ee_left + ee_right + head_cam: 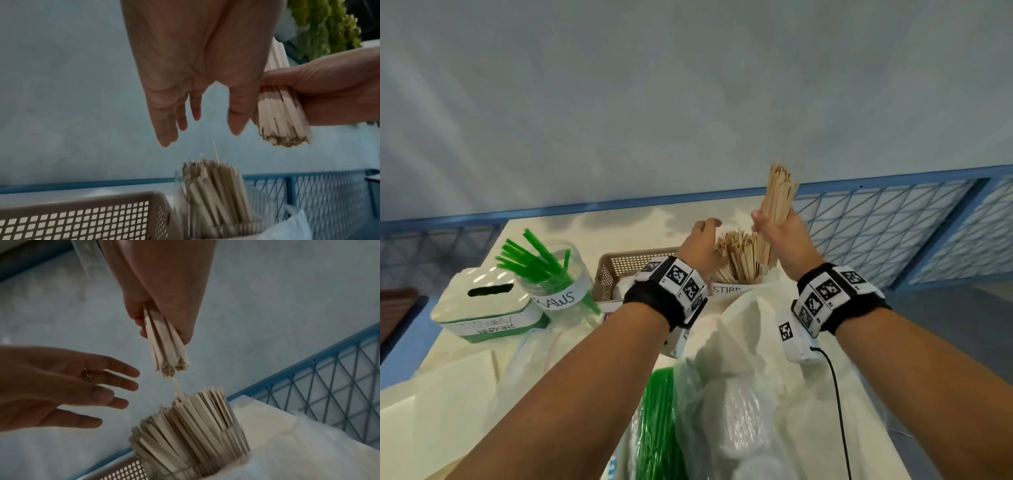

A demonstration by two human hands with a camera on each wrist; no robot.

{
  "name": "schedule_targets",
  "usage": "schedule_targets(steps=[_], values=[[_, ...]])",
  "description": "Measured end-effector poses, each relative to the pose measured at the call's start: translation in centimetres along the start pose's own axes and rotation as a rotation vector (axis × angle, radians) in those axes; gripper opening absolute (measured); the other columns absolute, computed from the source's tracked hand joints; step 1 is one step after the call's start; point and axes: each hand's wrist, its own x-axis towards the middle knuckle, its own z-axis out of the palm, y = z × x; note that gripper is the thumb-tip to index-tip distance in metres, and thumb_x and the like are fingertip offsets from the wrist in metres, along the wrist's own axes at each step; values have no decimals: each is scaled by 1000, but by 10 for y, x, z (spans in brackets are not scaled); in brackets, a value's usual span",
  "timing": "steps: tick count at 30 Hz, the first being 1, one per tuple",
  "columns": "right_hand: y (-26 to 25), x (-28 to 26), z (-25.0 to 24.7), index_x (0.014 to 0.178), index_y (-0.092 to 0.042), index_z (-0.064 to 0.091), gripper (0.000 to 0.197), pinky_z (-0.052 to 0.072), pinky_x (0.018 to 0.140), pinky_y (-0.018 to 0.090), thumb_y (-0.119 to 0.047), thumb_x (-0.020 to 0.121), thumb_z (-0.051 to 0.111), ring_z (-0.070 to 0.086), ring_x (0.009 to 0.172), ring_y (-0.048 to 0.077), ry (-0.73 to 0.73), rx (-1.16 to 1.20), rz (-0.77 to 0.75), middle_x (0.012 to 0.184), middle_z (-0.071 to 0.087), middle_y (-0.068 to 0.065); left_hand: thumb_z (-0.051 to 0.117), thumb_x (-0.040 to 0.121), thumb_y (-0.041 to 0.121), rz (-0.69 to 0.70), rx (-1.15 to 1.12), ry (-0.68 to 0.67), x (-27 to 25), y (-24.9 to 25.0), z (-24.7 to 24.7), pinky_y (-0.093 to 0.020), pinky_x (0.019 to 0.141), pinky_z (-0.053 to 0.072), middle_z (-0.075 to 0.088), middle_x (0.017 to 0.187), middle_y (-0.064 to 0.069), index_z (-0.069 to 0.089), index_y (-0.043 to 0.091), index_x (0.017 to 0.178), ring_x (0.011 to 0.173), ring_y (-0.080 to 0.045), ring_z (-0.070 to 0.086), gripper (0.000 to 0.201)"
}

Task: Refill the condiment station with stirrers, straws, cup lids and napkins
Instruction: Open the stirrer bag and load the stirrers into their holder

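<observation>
The right hand (pixel 779 236) grips a thick bundle of wooden stirrers (pixel 780 197), held upright just above the stirrer jar (pixel 736 274), which already stands packed with sticks fanning out at the top. The left hand (pixel 700 245) hovers beside the jar with fingers spread and relaxed, holding nothing. Judging by this, the stirrers are partly done, and the bundle in hand has not yet gone in; the jar looks so full that fitting it may be tight. The straw jar (pixel 558 277) holds only a handful of green straws leaning loosely, while a fat pack of green straws (pixel 657 421) lies in the plastic bag (pixel 739 377) nearest the camera, so that refill seems to be left. The napkin box (pixel 482 305) shows an empty dark slot, and the brown basket (pixel 616 270) behind the left wrist is probably for lids, though I cannot tell what it holds.
</observation>
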Motion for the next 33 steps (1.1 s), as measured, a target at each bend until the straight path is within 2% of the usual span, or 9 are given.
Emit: schedule_targets(steps=[7, 9, 11, 14, 17, 20, 23, 27, 33], values=[[46, 18, 29, 110, -1, 55, 31, 52, 86, 41, -22, 88, 62, 61, 87, 21, -76, 21, 69, 93, 63, 11, 86, 58, 26, -8, 127, -87, 30, -23, 31, -37, 117, 25, 4, 154, -16, 8, 8, 147, 143, -30, 15, 120], [55, 21, 35, 113, -4, 56, 32, 52, 85, 37, -22, 87, 63, 62, 93, 25, -66, -15, 53, 101, 64, 15, 87, 57, 27, -18, 160, -129, 36, -26, 34, -36, 118, 20, -2, 156, -14, 4, 10, 148, 145, -28, 8, 124], [62, 24, 39, 117, -5, 54, 34, 51, 79, 25, -22, 88, 62, 61, 93, 21, -25, -44, 15, 102, 64, 11, 87, 56, 27, -8, 184, -167, 41, -30, 36, -35, 119, 19, -5, 157, -12, 2, 12, 149, 146, -26, 6, 127], [70, 25, 46, 117, -7, 54, 34, 46, 75, 16, -23, 88, 62, 60, 94, 18, 71, -14, 27, 102, 62, 8, 88, 55, 26, 11, 195, -203, 48, -34, 37, -33, 117, 22, -1, 158, -9, 0, 12, 149, 145, -24, 12, 129], [78, 24, 48, 112, -9, 56, 34, 48, 86, 38, -30, 86, 64, 57, 100, 27, 160, -57, 51, 97, 59, 5, 88, 54, 25, 34, 171, -205, 54, -37, 37, -34, 111, 33, 24, 152, -9, 9, 11, 148, 136, -25, 34, 124], [85, 26, 45, 120, -6, 57, 47, 32, 102, 39, -39, 87, 60, 41, 115, 29, 218, -277, 35, 116, 51, 9, 86, 57, 25, 65, 177, -173, 56, -40, 39, -34, 105, 39, 39, 139, -12, 24, 9, 143, 125, -27, 45, 107], [87, 28, 42, 122, -8, 57, 48, 20, 107, 37, -40, 87, 60, 29, 123, 27, 252, -314, 84, 130, 39, 10, 85, 58, 29, 85, 201, -170, 55, -44, 41, -33, 104, 38, 42, 134, -13, 30, 5, 138, 123, -26, 45, 100], [90, 22, 44, 117, -3, 59, 49, 20, 103, 34, -40, 85, 62, 29, 120, 30, 221, -401, 55, 128, 38, 13, 84, 57, 32, 96, 173, -142, 51, -49, 42, -34, 103, 39, 46, 129, -13, 35, 5, 135, 119, -27, 47, 96], [94, 13, 47, 110, -10, 63, 44, 25, 88, 31, -46, 86, 57, 43, 100, 24, 162, -578, 1, 106, 50, 8, 83, 60, 30, 107, 104, -105, 42, -54, 44, -30, 105, 35, 43, 133, -13, 32, 7, 139, 123, -26, 45, 97]])
